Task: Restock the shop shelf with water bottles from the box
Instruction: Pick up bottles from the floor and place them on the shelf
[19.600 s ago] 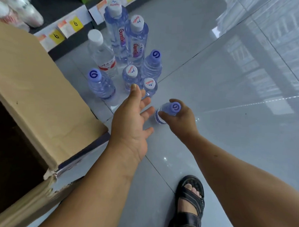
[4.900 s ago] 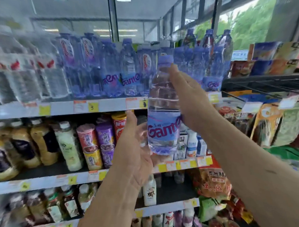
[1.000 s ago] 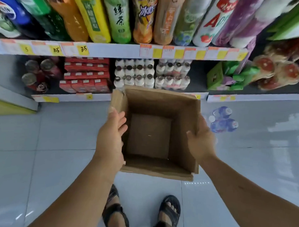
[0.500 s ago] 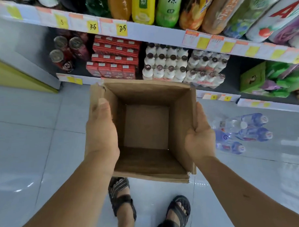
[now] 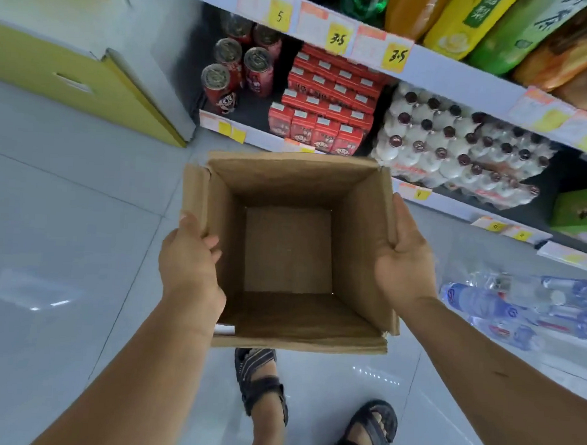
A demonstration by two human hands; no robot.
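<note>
I hold an empty brown cardboard box (image 5: 289,252) above the floor, its open top facing me. My left hand (image 5: 189,261) grips the left wall, with fingers curled over the rim into the box. On the other side, my right hand (image 5: 406,264) clasps the right wall, thumb lying along its folded flap. Several clear water bottles (image 5: 517,309) with blue caps lie and stand on the grey floor to the right of the box, apart from it. The shop shelf (image 5: 436,72) runs across the top of the view.
The lowest shelf holds red cans (image 5: 236,71), red cartons (image 5: 324,106) and packs of small white bottles (image 5: 456,148). A yellow box (image 5: 79,81) lies on the floor at the left. My sandalled feet (image 5: 264,386) stand on grey tiles below the box.
The box has come closer to me and the view has swung left, so the bottles now sit further right. My left fingers have curled over the rim.
</note>
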